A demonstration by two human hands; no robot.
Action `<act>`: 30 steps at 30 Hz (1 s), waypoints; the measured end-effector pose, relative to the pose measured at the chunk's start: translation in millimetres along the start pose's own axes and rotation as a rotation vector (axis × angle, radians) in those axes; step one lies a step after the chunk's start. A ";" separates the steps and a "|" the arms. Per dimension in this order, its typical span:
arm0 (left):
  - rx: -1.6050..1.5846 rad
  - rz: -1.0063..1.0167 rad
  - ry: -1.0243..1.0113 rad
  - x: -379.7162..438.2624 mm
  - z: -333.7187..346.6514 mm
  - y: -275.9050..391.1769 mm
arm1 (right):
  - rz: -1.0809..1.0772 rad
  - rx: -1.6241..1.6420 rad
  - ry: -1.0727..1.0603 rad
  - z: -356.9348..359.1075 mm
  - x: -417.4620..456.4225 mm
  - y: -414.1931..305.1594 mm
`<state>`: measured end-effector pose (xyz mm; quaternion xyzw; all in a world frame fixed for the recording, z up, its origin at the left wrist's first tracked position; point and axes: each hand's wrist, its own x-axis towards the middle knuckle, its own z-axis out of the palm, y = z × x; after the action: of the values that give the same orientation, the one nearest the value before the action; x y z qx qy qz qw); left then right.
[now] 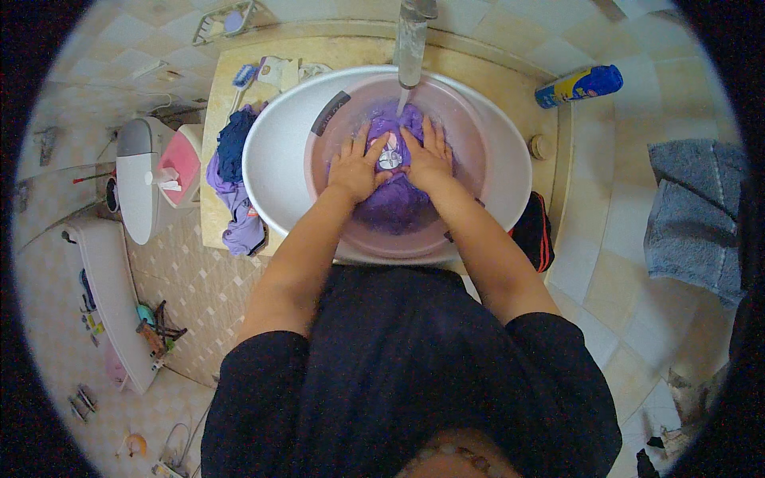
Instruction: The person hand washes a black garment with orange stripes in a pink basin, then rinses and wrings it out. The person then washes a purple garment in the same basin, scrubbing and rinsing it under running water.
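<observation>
A purple garment (391,206) lies wet in a pink plastic basin (480,149). On its upper part shows a pale cartoon-like print (391,159). My left hand (354,170) rests palm down on the cloth, left of the print, fingers spread. Opposite it, my right hand (429,158) presses flat on the cloth with its fingers apart. Neither hand grips the fabric. From the metal faucet (411,57), a stream of water (403,101) falls onto the garment just beyond my hands. The basin sits inside a white oval washbasin (272,149).
Left on the yellowish counter (230,57) lie a scrub brush (245,76), dark blue cloth (232,149) and lilac cloth (244,230). At right are a blue spray can (580,85) and a black cloth with red stripes (532,233). A towel (693,221) hangs on the right wall.
</observation>
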<state>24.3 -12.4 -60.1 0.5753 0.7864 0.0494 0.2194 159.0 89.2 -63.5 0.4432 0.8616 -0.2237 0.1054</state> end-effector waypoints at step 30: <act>-0.489 0.044 0.339 7.6 -1.6 74.3 | 0.462 2.016 -0.196 51.7 -3.3 8.2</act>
<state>87.4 19.7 -36.3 0.5058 0.7640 0.3373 0.2160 166.7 66.3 -110.0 0.4598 0.1566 -0.8499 -0.2044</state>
